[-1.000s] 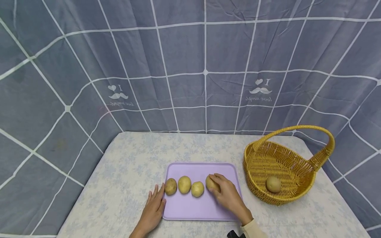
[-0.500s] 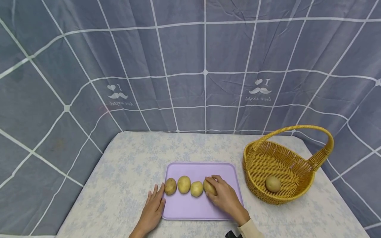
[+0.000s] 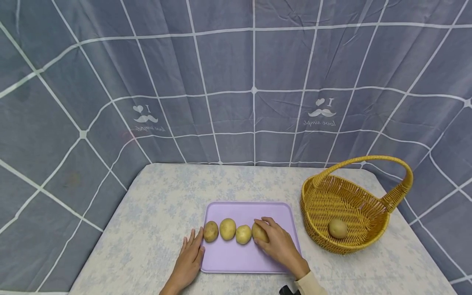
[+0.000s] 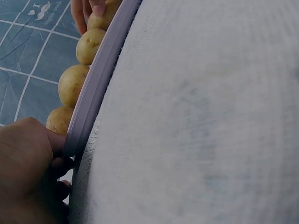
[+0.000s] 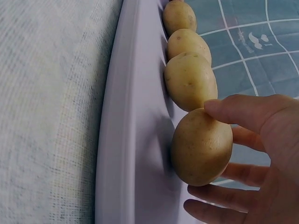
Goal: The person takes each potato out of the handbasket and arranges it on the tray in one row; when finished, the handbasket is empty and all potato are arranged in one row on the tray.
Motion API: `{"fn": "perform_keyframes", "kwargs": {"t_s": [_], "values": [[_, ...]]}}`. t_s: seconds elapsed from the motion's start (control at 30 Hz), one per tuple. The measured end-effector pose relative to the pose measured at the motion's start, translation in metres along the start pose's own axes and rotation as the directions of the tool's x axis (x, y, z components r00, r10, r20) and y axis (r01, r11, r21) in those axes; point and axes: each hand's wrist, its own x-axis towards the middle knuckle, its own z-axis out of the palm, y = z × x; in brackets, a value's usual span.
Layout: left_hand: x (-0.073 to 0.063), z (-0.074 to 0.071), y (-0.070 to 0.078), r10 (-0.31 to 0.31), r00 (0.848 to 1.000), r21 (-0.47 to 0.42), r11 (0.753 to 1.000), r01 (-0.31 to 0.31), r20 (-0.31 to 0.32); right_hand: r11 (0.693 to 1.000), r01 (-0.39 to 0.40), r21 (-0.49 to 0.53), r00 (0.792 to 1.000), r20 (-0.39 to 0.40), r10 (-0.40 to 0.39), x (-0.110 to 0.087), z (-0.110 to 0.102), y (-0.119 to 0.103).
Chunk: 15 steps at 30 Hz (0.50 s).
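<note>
Four-sided and lilac, a shallow tray lies on the table with several potatoes in a row across it. My right hand holds the rightmost potato, thumb on its top side and fingers around the far side. That potato sits close against its neighbour, a paler potato. At the row's left end is a browner potato, next to the tray's left rim. My left hand rests flat on the table with its fingers stretched along that rim. The left wrist view shows the left hand touching the tray's corner.
A yellow woven basket with a tall handle stands right of the tray. One potato lies inside it. The floral-patterned table is backed by a grey-blue checked curtain.
My right hand has slid its potato slightly left, closing the gap to the neighbouring potato, then stayed put over the last half second. The left hand has kept its place.
</note>
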Motion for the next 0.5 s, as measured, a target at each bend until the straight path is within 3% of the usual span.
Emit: {"fn": "perform_keyframes", "kwargs": {"t_s": [0.13,0.23,0.37,0.5], "values": [[0.0,0.0,-0.001,0.003,1.0,0.004,1.0,-0.003,-0.005,1.0,-0.009,0.016,1.0,-0.003,0.009,-0.002,-0.005,-0.001],[0.0,0.001,-0.001,0.007,1.0,0.011,1.0,-0.007,-0.01,0.999,0.002,0.051,0.999,-0.043,0.0,-0.004,-0.02,-0.002],[0.0,0.001,-0.001,0.009,1.0,0.022,1.0,-0.008,-0.013,0.986,0.062,0.156,0.988,-0.15,-0.038,-0.008,-0.064,0.003],[0.0,0.001,0.0,0.007,1.0,0.025,1.0,-0.007,-0.013,0.962,0.097,0.256,0.961,-0.274,-0.024,-0.019,-0.119,0.014]]}}
